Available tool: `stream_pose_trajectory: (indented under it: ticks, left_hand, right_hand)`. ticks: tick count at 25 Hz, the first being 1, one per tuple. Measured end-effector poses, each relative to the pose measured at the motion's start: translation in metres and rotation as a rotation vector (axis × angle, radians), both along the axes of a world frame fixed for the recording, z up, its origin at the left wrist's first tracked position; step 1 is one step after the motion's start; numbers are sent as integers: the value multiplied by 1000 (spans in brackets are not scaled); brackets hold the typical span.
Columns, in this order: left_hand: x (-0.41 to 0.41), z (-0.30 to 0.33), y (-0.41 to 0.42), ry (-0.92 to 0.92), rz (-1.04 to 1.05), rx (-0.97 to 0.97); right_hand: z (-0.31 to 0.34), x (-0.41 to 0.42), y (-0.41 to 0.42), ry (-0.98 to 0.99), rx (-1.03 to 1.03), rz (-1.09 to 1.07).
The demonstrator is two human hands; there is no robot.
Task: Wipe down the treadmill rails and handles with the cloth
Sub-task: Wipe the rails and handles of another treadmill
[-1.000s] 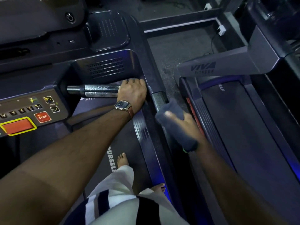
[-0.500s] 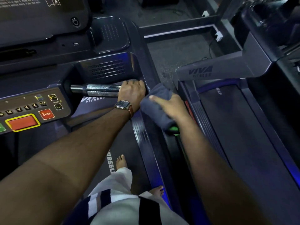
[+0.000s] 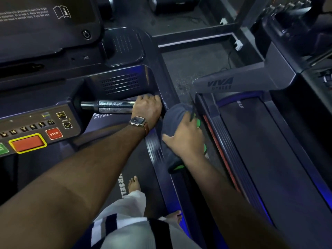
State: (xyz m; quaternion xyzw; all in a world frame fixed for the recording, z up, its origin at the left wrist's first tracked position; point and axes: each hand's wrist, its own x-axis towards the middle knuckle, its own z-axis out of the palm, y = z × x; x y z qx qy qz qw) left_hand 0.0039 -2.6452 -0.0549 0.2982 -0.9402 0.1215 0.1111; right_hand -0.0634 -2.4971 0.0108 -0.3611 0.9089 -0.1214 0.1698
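I stand on a dark treadmill. My left hand [image 3: 148, 106], with a watch on its wrist, grips the right end of the chrome handle bar [image 3: 111, 106] below the console. My right hand [image 3: 185, 139] holds a dark grey cloth [image 3: 175, 116] with a green edge, wrapped over the treadmill's right side rail [image 3: 166, 97]. Its thumb points left across the cloth and its fingers curl over the rail's far side. The cloth hides the rail under my hand.
The console [image 3: 36, 128] with a red STOP button [image 3: 53, 134] and an orange key sits at left. A second treadmill [image 3: 269, 141] marked VIVA lies close on the right. Bare floor [image 3: 194, 69] shows between the two machines. My bare feet [image 3: 133, 184] stand on the belt.
My right hand with the cloth slid up the side rail towards the console and now sits just beside my left hand. My left hand kept its grip on the chrome bar.
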Motion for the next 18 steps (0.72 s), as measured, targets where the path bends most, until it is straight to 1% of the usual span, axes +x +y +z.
stream_pose_trajectory:
  ticks: [1,2,4,5,6,8,9,11,12,13,14,16,17,18]
  left_hand:
    - [1,1,0,-10,0,10]
    - [1,2,-1,-12,0,17]
    - [3,4,-2,-12,9,-4]
    - [3,3,0,-11,-3,-7]
    - [3,1,1,-16,-17,-5]
    - [2,3,0,-25,-17,-38]
    - [3,4,-1,-17,-10,-19]
    - [4,4,-1,-5,-1,-14]
    - [4,4,0,-12,4,-24]
    - [3,4,1,-20,-5,-26]
    - [2,3,1,-30,-17,-25]
    - [2,3,2,-47,-10,-40]
    - [3,3,2,-44,1,-31]
    - [3,4,1,-30,9,-26]
  right_hand:
    - [0,1,-1,38,-31,25]
    - [0,-5,-6,16,-57,-3]
    - [8,-11,-8,-96,-28,-95]
    - [6,-8,0,-91,-21,-140]
    - [4,2,11,-22,-17,-127]
    - [7,16,18,75,-6,-7]
    - [1,7,10,43,-26,-2]
    - [6,-13,0,-175,-22,-79]
    - [8,-18,5,-235,-20,-117]
    - [6,-17,13,-235,-21,-131]
    - [4,-10,21,-157,20,-100]
    - [0,-1,23,-34,7,20]
    - [-1,-7,17,-118,-57,11]
    - [0,-18,13,-295,-98,-38]
